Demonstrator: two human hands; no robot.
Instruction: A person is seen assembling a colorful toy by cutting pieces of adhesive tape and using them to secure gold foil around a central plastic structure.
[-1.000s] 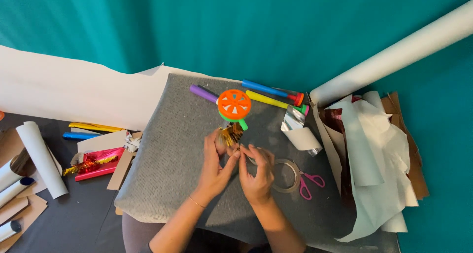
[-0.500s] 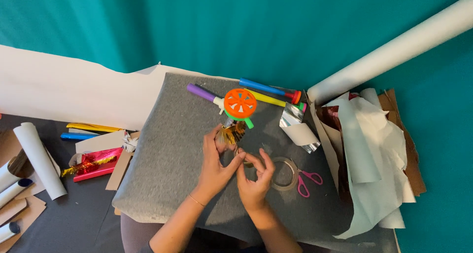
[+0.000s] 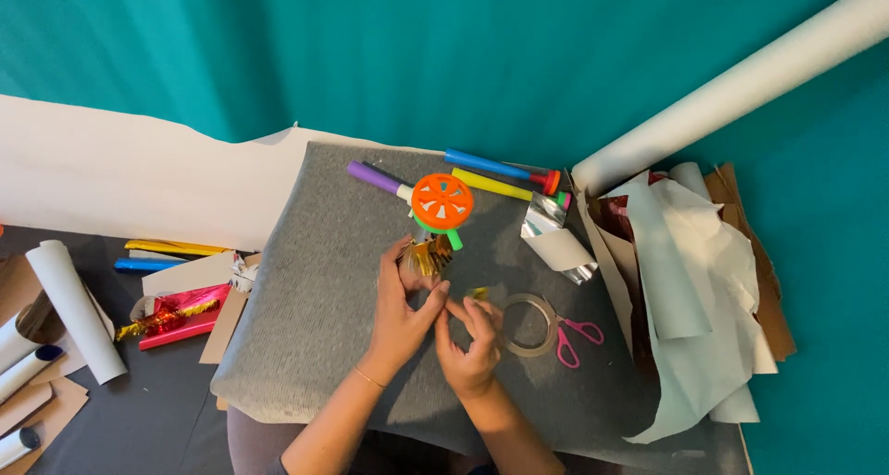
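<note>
On a grey felt mat (image 3: 306, 327) my left hand (image 3: 400, 313) holds a small gold foil piece (image 3: 428, 256) with its fingers curled around it. My right hand (image 3: 470, 343) sits just right of it, fingertips pinched together against the left thumb, with a tiny yellow-gold scrap (image 3: 479, 293) at its fingertips. A clear tape ring (image 3: 530, 325) lies right beside my right hand. An orange slotted disc (image 3: 442, 202) on a green base stands just above the foil piece.
Purple, blue and yellow markers (image 3: 495, 169) lie at the mat's far edge. Pink scissors (image 3: 576, 336), a silver foil piece (image 3: 554, 239), a paper heap (image 3: 694, 290) and a white roll (image 3: 732, 81) sit right. Paper rolls (image 3: 74, 308), red tinsel (image 3: 171, 313) lie left.
My hands have stayed at the mat's centre. The right-hand fingers have closed in against the left thumb, and the view has shifted slightly.
</note>
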